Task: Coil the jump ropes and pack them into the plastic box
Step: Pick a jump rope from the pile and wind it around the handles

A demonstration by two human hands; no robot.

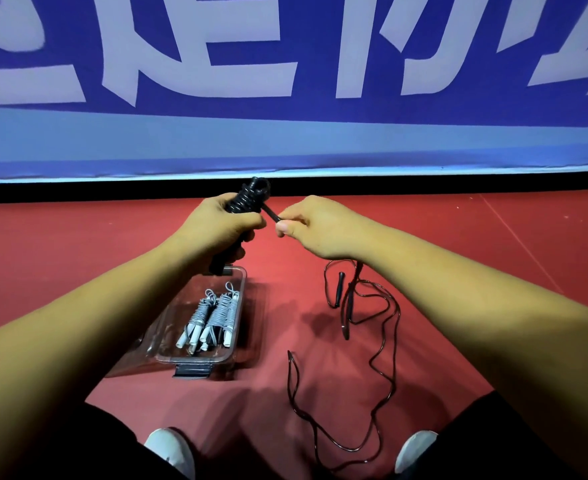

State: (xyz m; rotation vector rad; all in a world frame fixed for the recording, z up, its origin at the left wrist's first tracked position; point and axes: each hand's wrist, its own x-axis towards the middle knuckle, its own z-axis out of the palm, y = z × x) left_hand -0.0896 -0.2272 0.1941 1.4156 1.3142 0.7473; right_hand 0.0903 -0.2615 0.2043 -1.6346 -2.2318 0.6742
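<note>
My left hand (pixel 221 225) grips a black jump rope (pixel 247 199) whose cord is wound tightly around its handles. My right hand (pixel 315 225) pinches the loose end of that cord just to the right of the coil. Below my left forearm a clear plastic box (pixel 237 355) lies open on the red floor, with two coiled grey-white jump ropes (pixel 213 317) inside. A second black jump rope (pixel 382 344) sprawls uncoiled on the floor under my right arm, its handles near the top of the tangle.
A blue banner (pixel 285 81) with large white letters stands across the back behind a black strip. My two white shoes (pixel 171 448) show at the bottom, either side of the loose rope. The box's dark latch (pixel 192 370) faces me.
</note>
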